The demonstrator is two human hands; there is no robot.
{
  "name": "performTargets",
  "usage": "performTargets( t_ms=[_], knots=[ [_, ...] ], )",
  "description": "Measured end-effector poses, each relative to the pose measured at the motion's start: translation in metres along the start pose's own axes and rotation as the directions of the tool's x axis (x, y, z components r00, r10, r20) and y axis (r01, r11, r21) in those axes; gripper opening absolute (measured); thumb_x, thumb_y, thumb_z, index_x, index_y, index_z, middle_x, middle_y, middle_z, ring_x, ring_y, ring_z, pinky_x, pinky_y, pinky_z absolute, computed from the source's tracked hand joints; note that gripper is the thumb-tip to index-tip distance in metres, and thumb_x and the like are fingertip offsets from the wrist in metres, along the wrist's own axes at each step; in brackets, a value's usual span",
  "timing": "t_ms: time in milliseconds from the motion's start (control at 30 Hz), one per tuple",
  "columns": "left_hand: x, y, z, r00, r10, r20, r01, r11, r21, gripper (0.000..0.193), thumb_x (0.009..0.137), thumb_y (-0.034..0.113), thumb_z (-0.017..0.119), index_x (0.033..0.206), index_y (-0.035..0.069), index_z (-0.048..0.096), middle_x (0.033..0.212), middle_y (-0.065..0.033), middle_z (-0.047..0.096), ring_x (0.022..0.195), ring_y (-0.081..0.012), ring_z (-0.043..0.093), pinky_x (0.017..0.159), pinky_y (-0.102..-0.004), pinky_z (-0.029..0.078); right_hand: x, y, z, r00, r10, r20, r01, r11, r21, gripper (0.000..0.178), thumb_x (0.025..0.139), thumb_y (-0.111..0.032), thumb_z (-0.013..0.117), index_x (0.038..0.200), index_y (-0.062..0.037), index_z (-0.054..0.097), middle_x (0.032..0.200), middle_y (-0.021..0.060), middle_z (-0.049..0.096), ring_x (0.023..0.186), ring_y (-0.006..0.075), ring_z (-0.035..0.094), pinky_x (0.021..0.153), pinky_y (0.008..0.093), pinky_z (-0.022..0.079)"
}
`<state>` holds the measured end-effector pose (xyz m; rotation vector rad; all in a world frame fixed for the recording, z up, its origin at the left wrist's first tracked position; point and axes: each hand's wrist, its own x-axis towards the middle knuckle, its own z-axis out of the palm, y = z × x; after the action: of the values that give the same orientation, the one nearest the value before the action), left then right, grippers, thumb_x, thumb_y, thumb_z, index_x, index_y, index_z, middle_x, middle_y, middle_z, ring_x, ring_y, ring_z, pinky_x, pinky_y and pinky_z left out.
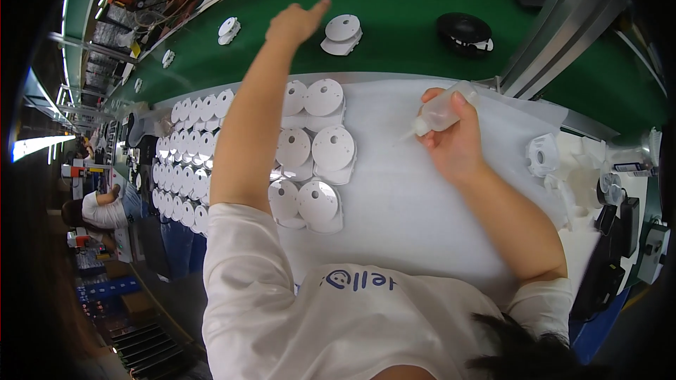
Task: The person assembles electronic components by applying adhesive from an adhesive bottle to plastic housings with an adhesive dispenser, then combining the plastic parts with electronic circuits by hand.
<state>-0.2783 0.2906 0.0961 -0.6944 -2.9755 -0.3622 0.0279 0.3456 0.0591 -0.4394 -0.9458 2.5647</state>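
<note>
Over the green belt, my left hand (293, 25) is stretched far forward with its index finger pointing out and nothing visible in it. Just right of that hand, a white plastic part with a round disc (343, 31) rests on the belt, apart from the fingers. My right hand (458, 134) grips a translucent squeeze bottle (443, 111), tilted so its narrow nozzle points down and to the left. Beneath the bottle lies a white work sheet (401, 197). Rows of similar white disc-shaped parts (332, 148) stand on the sheet, some hidden behind my left forearm.
More white parts (228, 30) sit along the green belt (401, 0), plus a black round unit (465, 33) at the right. A metal post (556, 35) rises beside it. Loose plastic pieces (542, 155) and black items (629, 226) lie far right. Another person (105, 210) works at left.
</note>
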Motion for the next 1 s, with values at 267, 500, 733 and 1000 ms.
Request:
performTargets(
  t_ms=[267,500,733,1000],
  knots=[
    [0.041,-0.099,-0.021,0.995,-0.086,0.053,0.064,0.943,0.326,0.06,0.068,0.048,0.052,0.108,0.004,0.048,0.11,-0.0176,0.048,0.104,-0.0303,0.045,0.085,-0.0359,0.037,0.0,-0.004,-0.004,0.998,0.025,-0.06,-0.023,0.999,0.028,0.041,0.075,-0.046,0.043,0.083,-0.0057,0.046,0.062,0.0051,0.047,0.051,0.0122,0.041,0.049,0.0229,0.032],
    [0.068,-0.153,-0.01,0.962,-0.192,0.194,0.221,0.965,-0.144,0.055,0.066,0.037,0.057,0.106,0.0,0.048,0.103,-0.0141,0.052,0.095,-0.027,0.048,0.085,-0.0332,0.033,-0.003,-0.004,-0.006,0.996,0.087,-0.021,-0.085,0.995,0.05,0.038,0.074,-0.044,0.047,0.085,-0.0077,0.048,0.072,0.0036,0.045,0.055,0.0118,0.039,0.051,0.0224,0.033],
    [0.053,-0.134,-0.01,0.973,-0.124,0.197,0.209,0.838,-0.505,0.05,0.062,0.027,0.055,0.104,0.001,0.048,0.112,-0.0185,0.043,0.107,-0.0292,0.037,0.092,-0.0353,0.025,-0.004,-0.006,-0.004,0.994,0.107,-0.037,-0.105,0.993,0.045,0.037,0.075,-0.044,0.046,0.086,-0.0083,0.048,0.072,0.0031,0.045,0.055,0.0117,0.039,0.053,0.023,0.033],
    [0.091,-0.188,0.005,0.974,-0.221,0.042,0.214,0.848,-0.485,0.058,0.059,0.034,0.06,0.102,-0.003,0.046,0.092,-0.0134,0.054,0.084,-0.0254,0.051,0.076,-0.0331,0.036,-0.005,-0.005,-0.002,0.997,0.073,-0.014,-0.073,0.997,0.012,0.036,0.077,-0.043,0.044,0.087,-0.0083,0.048,0.073,0.0027,0.045,0.056,0.011,0.039,0.054,0.0227,0.033]
  ],
)
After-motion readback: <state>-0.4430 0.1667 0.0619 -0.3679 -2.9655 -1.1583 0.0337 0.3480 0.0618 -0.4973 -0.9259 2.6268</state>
